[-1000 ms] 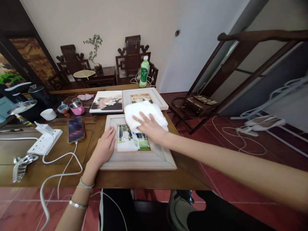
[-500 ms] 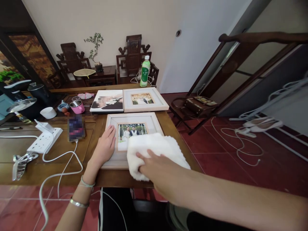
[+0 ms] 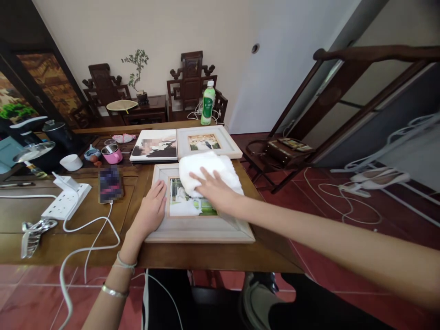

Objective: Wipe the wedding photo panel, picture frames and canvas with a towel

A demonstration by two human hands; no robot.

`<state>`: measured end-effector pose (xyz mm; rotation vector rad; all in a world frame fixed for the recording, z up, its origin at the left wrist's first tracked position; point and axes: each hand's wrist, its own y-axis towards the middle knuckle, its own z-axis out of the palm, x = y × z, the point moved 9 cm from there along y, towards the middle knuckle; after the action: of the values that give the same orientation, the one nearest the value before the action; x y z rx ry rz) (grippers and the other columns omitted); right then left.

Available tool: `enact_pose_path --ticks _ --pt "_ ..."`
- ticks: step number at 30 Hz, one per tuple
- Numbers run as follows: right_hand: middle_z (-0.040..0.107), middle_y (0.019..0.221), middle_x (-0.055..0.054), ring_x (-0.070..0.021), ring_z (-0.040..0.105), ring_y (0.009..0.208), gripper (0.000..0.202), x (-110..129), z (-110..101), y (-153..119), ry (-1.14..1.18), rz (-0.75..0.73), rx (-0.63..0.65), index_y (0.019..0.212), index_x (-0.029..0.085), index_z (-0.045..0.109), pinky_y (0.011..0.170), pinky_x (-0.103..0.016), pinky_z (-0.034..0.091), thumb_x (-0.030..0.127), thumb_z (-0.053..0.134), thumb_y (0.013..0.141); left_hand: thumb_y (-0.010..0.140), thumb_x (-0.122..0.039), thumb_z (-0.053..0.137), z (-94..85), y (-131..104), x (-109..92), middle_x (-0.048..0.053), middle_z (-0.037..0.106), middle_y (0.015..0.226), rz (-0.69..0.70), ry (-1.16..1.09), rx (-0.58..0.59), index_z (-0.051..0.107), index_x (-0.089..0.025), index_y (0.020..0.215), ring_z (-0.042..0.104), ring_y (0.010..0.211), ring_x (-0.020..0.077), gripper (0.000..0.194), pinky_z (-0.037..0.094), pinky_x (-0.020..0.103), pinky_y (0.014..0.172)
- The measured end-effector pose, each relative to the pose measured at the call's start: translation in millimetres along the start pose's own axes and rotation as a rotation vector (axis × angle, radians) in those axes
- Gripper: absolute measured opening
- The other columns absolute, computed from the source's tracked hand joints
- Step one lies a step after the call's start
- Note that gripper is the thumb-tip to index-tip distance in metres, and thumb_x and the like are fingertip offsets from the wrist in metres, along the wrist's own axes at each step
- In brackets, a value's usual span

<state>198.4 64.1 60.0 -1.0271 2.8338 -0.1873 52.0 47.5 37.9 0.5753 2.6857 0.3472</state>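
A pale wooden picture frame [image 3: 206, 233] with a photo lies flat near the table's front edge. Fingers outstretched, my left hand [image 3: 151, 206] rests on its left border. My right hand [image 3: 215, 188] is spread on top of a fluffy white cloth [image 3: 220, 167], pressing it over the frame's upper right part. The cloth hides the top of the photo and the frame's upper right border. Behind it are a second framed photo [image 3: 230, 142] and a flat picture panel [image 3: 156, 142], side by side.
On the wooden table [image 3: 206, 256] stand a green bottle [image 3: 207, 103], a pink cup [image 3: 112, 154] and a white bowl [image 3: 71, 162]. A phone [image 3: 110, 184], power strip [image 3: 65, 201], white cables and hair clip [image 3: 36, 233] lie left. A chair [image 3: 292, 153] stands right.
My right hand and the cloth have moved away from me, from the frame's lower right to its upper right. The frame's lower border is uncovered. My left hand stays on the left border.
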Motion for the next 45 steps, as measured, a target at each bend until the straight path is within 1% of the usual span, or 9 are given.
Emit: enact_pose_path --ticks 4,7,11,17,22,27,37,41,45 --pt "0.012 0.159 -0.012 -0.0472 0.008 0.140 0.060 -26 -5 31 -0.130 0.096 -0.067 0.121 0.016 0.061 0.103 -0.070 0.025 -0.012 0.049 0.070 0.096 -0.022 0.029 0.5 0 2 0.019 0.043 0.146 -0.010 -0.005 0.007 0.046 -0.004 0.136 0.032 0.140 0.0258 0.047 0.031 0.046 0.115" --pt "0.013 0.159 -0.011 -0.0483 0.010 0.140 0.055 -20 -3 33 -0.116 0.150 -0.010 0.122 0.019 0.061 0.101 -0.070 0.027 -0.007 0.051 0.074 0.096 -0.022 0.029 -0.4 -1 3 0.017 0.043 0.146 -0.013 -0.011 -0.015 0.045 -0.007 0.137 0.032 0.141 0.0249 0.046 0.032 0.046 0.114" --pt "0.024 0.156 -0.012 -0.0520 0.019 0.136 0.050 18 -3 9 -0.024 0.201 0.108 0.118 0.021 0.065 0.096 -0.072 0.033 -0.002 0.058 0.074 0.095 -0.020 0.030 0.0 -2 2 0.017 0.043 0.146 -0.005 -0.021 -0.028 0.045 -0.008 0.137 0.033 0.140 0.0250 0.046 0.033 0.047 0.114" --pt "0.029 0.153 -0.015 -0.0535 0.034 0.128 0.072 91 -11 -49 0.139 -0.027 0.364 0.120 0.024 0.064 0.086 -0.064 0.047 0.000 0.074 0.053 0.094 -0.018 0.031 -0.1 -2 3 0.017 0.044 0.145 -0.008 -0.029 -0.039 0.046 -0.010 0.136 0.034 0.139 0.0255 0.046 0.033 0.048 0.113" --pt "0.028 0.153 -0.017 -0.0546 0.035 0.127 0.068 118 -11 -77 0.198 -0.149 0.414 0.115 0.021 0.067 0.087 -0.064 0.046 0.004 0.077 0.050 0.094 -0.018 0.030 0.4 -2 2 0.017 0.044 0.146 -0.027 -0.025 -0.013 0.046 -0.009 0.136 0.033 0.140 0.0249 0.046 0.033 0.047 0.113" --pt "0.022 0.156 -0.015 -0.0530 0.022 0.135 0.072 109 1 -64 0.162 -0.143 0.310 0.126 0.020 0.060 0.096 -0.068 0.036 0.003 0.072 0.057 0.094 -0.018 0.030 0.8 -1 2 0.017 0.043 0.146 -0.012 -0.005 -0.004 0.045 -0.008 0.136 0.033 0.140 0.0250 0.046 0.032 0.046 0.114" --pt "0.007 0.159 -0.010 -0.0492 0.005 0.140 0.054 19 -14 39 -0.020 0.016 -0.068 0.124 0.016 0.060 0.102 -0.070 0.027 -0.007 0.051 0.075 0.095 -0.019 0.031 0.9 -2 3 0.017 0.044 0.146 -0.006 -0.036 -0.032 0.046 -0.010 0.136 0.033 0.140 0.0257 0.045 0.033 0.048 0.113" --pt "0.013 0.159 -0.008 -0.0498 0.004 0.139 0.043 27 -8 56 -0.010 0.076 -0.044 0.121 0.019 0.063 0.101 -0.074 0.022 0.001 0.050 0.084 0.095 -0.019 0.032 -0.1 -2 3 0.016 0.044 0.146 -0.006 -0.058 -0.037 0.045 -0.012 0.137 0.033 0.140 0.0251 0.045 0.032 0.049 0.113" --pt "0.018 0.158 -0.008 -0.0516 0.011 0.138 0.043 59 -4 28 0.064 0.077 0.082 0.121 0.022 0.065 0.099 -0.074 0.027 0.005 0.048 0.085 0.094 -0.018 0.031 -0.5 -2 2 0.016 0.044 0.146 -0.006 -0.065 -0.029 0.045 -0.012 0.137 0.032 0.141 0.0245 0.046 0.033 0.048 0.113"
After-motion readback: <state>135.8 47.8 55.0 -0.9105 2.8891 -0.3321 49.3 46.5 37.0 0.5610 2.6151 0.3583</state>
